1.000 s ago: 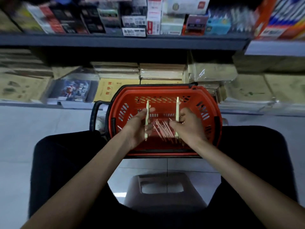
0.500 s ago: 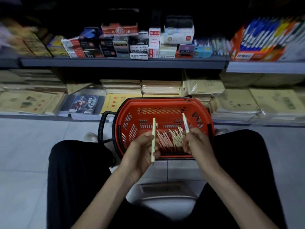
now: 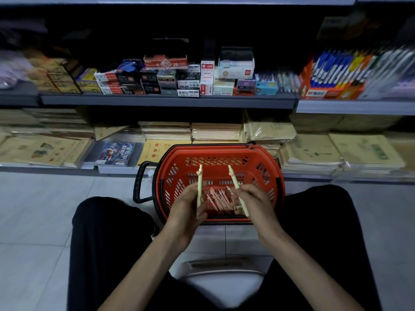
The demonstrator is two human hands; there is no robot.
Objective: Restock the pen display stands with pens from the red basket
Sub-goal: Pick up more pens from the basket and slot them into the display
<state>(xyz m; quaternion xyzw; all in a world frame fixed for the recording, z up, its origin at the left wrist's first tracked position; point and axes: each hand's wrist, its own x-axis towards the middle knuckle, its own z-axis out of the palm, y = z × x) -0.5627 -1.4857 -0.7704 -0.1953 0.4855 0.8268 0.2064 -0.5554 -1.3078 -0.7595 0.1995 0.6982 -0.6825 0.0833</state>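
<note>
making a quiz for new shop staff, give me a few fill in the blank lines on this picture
The left hand and right hand each grip ___ pale pen. The loose pens lie inside the ___ basket. Its black handle sticks out on the person's ___ side.
Missing words: one; red; left.

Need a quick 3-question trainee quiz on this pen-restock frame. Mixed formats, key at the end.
1. True or false: the left hand grips a pale pen, and the right hand grips a second pale pen.
2. Multiple choice: the loose pens lie A) in the red basket, B) on the person's lap, C) in a drawer.
3. Fill in: the basket's black handle hangs on the person's ____ side.

Key: 1 true; 2 A; 3 left.
</note>
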